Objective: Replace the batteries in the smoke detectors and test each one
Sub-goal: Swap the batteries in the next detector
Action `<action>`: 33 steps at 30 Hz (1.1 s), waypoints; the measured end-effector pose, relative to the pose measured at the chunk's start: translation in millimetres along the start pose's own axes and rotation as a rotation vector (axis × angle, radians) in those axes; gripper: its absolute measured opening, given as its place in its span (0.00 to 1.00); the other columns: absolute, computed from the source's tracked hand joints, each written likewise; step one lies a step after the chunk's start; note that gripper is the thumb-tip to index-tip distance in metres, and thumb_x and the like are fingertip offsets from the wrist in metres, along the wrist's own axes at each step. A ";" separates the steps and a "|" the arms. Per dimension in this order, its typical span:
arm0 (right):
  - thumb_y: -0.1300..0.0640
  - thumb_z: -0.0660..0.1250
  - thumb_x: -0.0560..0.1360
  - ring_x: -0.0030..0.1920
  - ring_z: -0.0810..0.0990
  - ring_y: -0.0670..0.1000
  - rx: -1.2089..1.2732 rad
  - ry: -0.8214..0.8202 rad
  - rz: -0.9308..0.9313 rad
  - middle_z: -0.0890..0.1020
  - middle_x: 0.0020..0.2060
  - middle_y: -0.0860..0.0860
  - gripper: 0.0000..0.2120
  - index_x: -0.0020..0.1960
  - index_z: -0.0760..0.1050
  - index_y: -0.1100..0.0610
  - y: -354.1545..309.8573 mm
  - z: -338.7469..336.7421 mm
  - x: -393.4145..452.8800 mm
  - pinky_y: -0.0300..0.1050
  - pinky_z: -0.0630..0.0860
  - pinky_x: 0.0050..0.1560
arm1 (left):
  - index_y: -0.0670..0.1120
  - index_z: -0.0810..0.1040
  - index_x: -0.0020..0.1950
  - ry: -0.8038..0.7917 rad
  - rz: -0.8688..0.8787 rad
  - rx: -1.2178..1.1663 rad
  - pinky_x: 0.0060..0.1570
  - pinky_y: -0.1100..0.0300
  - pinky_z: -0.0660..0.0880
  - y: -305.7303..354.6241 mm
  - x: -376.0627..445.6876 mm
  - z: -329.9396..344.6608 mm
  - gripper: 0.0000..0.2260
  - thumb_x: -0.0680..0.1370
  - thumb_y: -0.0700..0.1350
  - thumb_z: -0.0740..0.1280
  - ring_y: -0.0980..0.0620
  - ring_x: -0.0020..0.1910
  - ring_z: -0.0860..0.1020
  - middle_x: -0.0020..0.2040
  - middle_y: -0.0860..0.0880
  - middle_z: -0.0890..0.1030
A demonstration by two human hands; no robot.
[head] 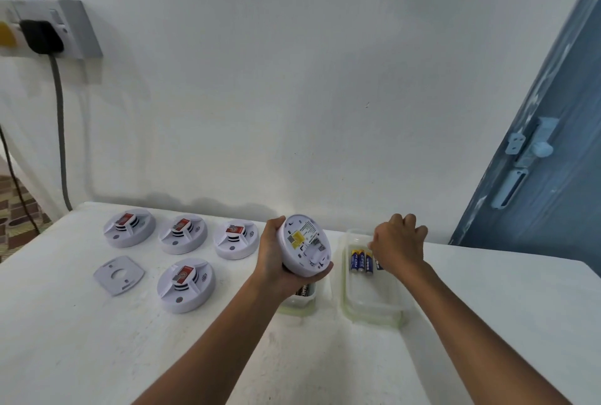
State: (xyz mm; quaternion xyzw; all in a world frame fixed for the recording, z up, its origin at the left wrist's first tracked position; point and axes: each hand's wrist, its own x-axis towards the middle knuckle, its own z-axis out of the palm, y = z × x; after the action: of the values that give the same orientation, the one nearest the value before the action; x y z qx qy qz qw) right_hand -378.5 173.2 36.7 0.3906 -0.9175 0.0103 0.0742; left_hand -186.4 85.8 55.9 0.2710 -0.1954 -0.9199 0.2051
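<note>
My left hand (276,261) grips a white round smoke detector (304,247) above the table, tilted so its labelled back faces me. My right hand (398,245) reaches down into a clear plastic container (370,304), its fingers curled over the blue batteries (360,260) lying at the far end. One battery is partly hidden under the hand, and I cannot see whether the fingers hold it. Several more white smoke detectors (185,286) lie face up at the left. A flat white mounting plate (118,275) lies beside them.
A second clear container (300,305) with a dark battery (304,290) sits under my left hand. The white table (487,323) stands against a white wall. A plugged-in socket (48,30) is at upper left, with its cable hanging down. A blue door (536,160) is at right.
</note>
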 end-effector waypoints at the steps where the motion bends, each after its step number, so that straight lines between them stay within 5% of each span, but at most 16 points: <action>1: 0.55 0.64 0.75 0.54 0.67 0.56 -0.039 0.004 0.010 0.73 0.49 0.52 0.06 0.40 0.72 0.54 -2.2 3.0 -0.7 0.49 0.61 0.48 | 0.45 0.79 0.51 0.003 0.002 -0.003 0.54 0.44 0.71 0.8 -0.7 -0.6 0.17 0.75 0.56 0.61 0.41 0.52 0.73 0.52 0.41 0.77; 11: 0.59 0.62 0.73 0.52 0.66 0.56 -0.089 0.061 0.010 0.69 0.46 0.51 0.04 0.40 0.73 0.53 -11.3 12.2 -11.8 0.48 0.61 0.47 | 0.44 0.79 0.54 0.005 0.078 -0.003 0.53 0.45 0.72 16.4 -15.0 -13.4 0.18 0.76 0.57 0.60 0.39 0.52 0.75 0.52 0.40 0.78; 14: 0.59 0.62 0.76 0.53 0.72 0.55 0.256 0.144 -0.142 0.77 0.48 0.52 0.09 0.50 0.81 0.55 -27.5 -1.5 -17.6 0.46 0.69 0.47 | 0.45 0.78 0.55 0.016 0.134 -0.012 0.55 0.44 0.71 29.3 -21.4 -24.2 0.19 0.76 0.57 0.59 0.39 0.55 0.73 0.55 0.40 0.77; 17: 0.62 0.65 0.76 0.47 0.74 0.49 0.684 0.050 -0.378 0.81 0.46 0.53 0.08 0.51 0.82 0.58 -55.2 -17.8 -30.7 0.43 0.70 0.46 | 0.45 0.78 0.57 0.045 0.170 -0.027 0.57 0.43 0.69 39.8 -25.4 -38.2 0.20 0.77 0.58 0.58 0.39 0.58 0.72 0.57 0.40 0.76; 21: 0.64 0.63 0.75 0.50 0.78 0.53 0.403 -0.114 -0.562 0.83 0.49 0.53 0.12 0.52 0.82 0.56 -92.0 -16.5 -38.1 0.46 0.70 0.52 | 0.45 0.78 0.53 0.070 0.178 -0.016 0.60 0.43 0.68 44.8 -32.4 -51.1 0.19 0.77 0.58 0.58 0.40 0.54 0.73 0.53 0.40 0.77; 25: 0.69 0.61 0.71 0.55 0.73 0.57 -0.017 -0.156 -0.556 0.82 0.46 0.54 0.14 0.51 0.80 0.58 -113.7 -12.3 -36.0 0.54 0.62 0.58 | 0.45 0.79 0.52 0.089 0.169 -0.011 0.56 0.44 0.69 47.4 -33.8 -58.2 0.19 0.77 0.58 0.58 0.40 0.51 0.74 0.51 0.40 0.78; 27: 0.69 0.61 0.70 0.55 0.72 0.58 -0.087 -0.166 -0.540 0.77 0.39 0.53 0.07 0.41 0.73 0.58 -120.0 -12.2 -34.4 0.56 0.61 0.59 | 0.45 0.79 0.52 0.088 0.156 -0.014 0.58 0.44 0.69 50.1 -33.6 -60.7 0.19 0.77 0.58 0.58 0.40 0.51 0.74 0.51 0.40 0.78; 29: 0.69 0.61 0.71 0.55 0.72 0.58 -0.112 -0.187 -0.528 0.70 0.33 0.51 0.12 0.34 0.64 0.57 -123.7 -12.8 -33.8 0.57 0.61 0.61 | 0.45 0.79 0.52 0.082 0.137 -0.013 0.59 0.43 0.68 52.1 -33.6 -61.0 0.19 0.76 0.58 0.59 0.40 0.51 0.74 0.51 0.40 0.78; 33: 0.65 0.64 0.70 0.56 0.73 0.57 -0.031 -0.163 -0.478 0.74 0.42 0.52 0.05 0.43 0.73 0.56 -124.2 -14.7 -31.6 0.54 0.63 0.58 | 0.45 0.79 0.54 0.064 0.108 -0.027 0.56 0.44 0.70 56.9 -33.1 -60.1 0.19 0.76 0.58 0.59 0.40 0.53 0.73 0.53 0.40 0.78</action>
State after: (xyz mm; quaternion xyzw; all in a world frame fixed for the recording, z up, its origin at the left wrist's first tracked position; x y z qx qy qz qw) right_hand -265.8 110.7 41.8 0.5949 -0.8020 -0.0531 0.0064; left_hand -110.7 39.0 49.9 0.2865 -0.1906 -0.9010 0.2642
